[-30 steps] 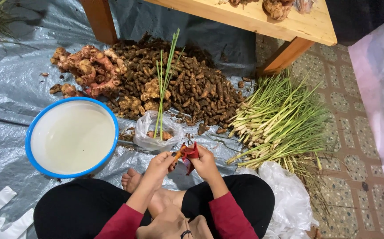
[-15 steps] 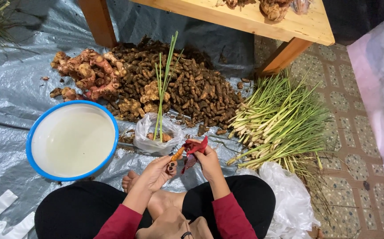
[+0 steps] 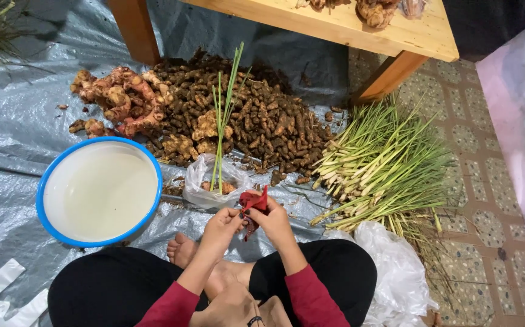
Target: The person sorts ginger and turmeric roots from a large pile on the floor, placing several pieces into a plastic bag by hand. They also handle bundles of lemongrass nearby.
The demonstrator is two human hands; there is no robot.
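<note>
**Both hands closed on a small red piece at lower centre**

The left hand (image 3: pixel 223 225) and the right hand (image 3: pixel 274 221) meet at the lower centre of the frame, fingers curled shut around a small crumpled red piece of thin material (image 3: pixel 254 203), which sticks up between them; what kind of material it is cannot be told. Just above the hands lies a clear plastic bag (image 3: pixel 205 181) holding upright green lemongrass stalks (image 3: pixel 223 121). Above that, in the upper middle, is a heap of small brown rhizomes (image 3: pixel 262 121), with pinkish knobbly roots (image 3: pixel 123 103) at its left. A round white basin with a blue rim (image 3: pixel 41 206) sits at centre left on the grey plastic sheet (image 3: pixel 8 139). A pile of trimmed lemongrass (image 3: pixel 383 163) fans out at right, below a wooden table (image 3: pixel 359 27).
</note>
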